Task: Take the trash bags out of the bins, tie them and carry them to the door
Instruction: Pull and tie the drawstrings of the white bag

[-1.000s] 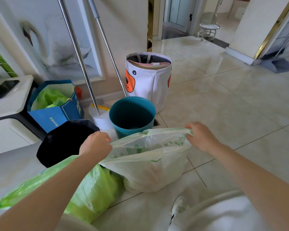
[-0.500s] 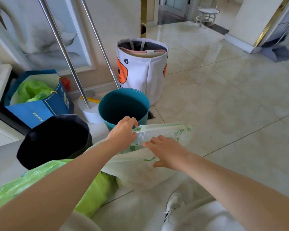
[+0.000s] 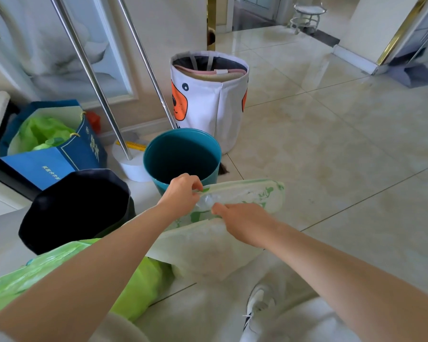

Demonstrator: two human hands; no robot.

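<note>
Hands (image 3: 183, 193) now together atop bag (image 3: 208, 248)

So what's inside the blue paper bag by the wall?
A crumpled green plastic bag fills the top of the blue paper bag. Anything underneath it is hidden by the plastic and the bag's walls.

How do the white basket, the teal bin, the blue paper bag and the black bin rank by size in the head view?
1. White basket, the tallest, though farthest away.
2. Black bin and blue paper bag: they look alike, and the black bin is nearer, so unranked.
3. Teal bin, smallest.
</note>
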